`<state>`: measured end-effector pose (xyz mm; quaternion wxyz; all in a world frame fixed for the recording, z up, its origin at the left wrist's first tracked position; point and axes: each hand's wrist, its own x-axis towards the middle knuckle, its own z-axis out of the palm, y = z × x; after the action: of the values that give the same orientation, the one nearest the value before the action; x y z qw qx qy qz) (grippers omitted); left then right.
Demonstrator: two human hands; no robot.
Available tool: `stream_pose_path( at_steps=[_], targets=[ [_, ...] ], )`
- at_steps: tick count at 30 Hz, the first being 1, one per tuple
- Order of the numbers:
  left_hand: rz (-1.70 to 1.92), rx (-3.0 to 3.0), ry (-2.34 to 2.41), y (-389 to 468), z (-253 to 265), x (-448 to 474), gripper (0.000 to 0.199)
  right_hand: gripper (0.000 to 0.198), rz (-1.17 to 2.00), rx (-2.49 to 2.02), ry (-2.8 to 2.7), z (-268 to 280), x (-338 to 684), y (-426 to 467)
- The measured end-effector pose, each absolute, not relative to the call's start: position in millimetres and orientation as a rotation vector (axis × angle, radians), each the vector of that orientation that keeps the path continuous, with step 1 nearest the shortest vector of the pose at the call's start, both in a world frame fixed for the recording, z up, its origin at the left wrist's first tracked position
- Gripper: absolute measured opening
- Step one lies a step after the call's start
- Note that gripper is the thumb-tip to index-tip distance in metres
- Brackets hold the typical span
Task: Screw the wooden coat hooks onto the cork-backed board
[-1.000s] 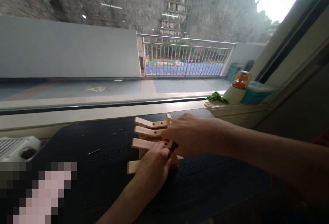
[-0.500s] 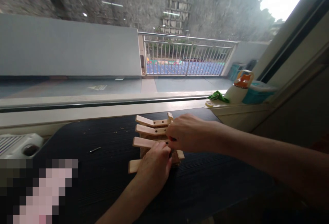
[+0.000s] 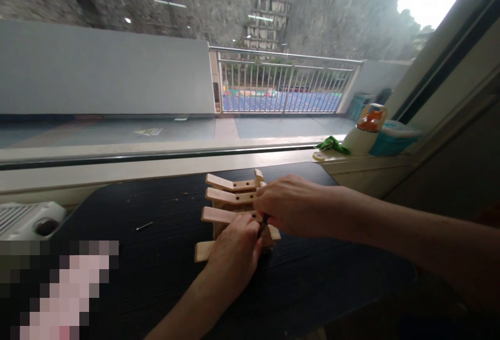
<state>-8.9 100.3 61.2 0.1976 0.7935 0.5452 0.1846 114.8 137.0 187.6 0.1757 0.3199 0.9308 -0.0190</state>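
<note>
A small wooden assembly (image 3: 219, 215) lies on the black tabletop, with several pale, bent slats that have dark holes. My left hand (image 3: 238, 241) is closed over its near part, thumb and fingers pressed together at the wood. From above right, my right hand (image 3: 281, 202) is closed round a thin dark tool (image 3: 264, 223), whose tip end reaches down beside my left fingertips. The tool's exact kind is hidden by my fingers, as is the spot where it meets the wood. A slim metal pin or screw (image 3: 144, 226) lies on the table to the left.
Beyond the table (image 3: 128, 277) runs a windowsill (image 3: 117, 171). On it stand a white bottle with an orange top (image 3: 361, 137), a teal container (image 3: 392, 142), a green cloth (image 3: 332, 145) and a roll of tape (image 3: 319, 156). A white appliance (image 3: 31, 220) is at left.
My right hand has turned and shifted slightly right, so more of the dark tool shows beneath it. My left hand and the wooden assembly stay in place.
</note>
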Motion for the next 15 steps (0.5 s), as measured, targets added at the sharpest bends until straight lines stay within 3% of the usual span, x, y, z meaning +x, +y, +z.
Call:
stream_pose_path(
  at_steps=[15],
  targets=[
    [0.533, 2.228, 1.536, 100.4, 62.2, -8.5, 0.013, 0.014, 0.005, 0.845, 2.656, 194.7, 111.5, 138.1]
  ],
)
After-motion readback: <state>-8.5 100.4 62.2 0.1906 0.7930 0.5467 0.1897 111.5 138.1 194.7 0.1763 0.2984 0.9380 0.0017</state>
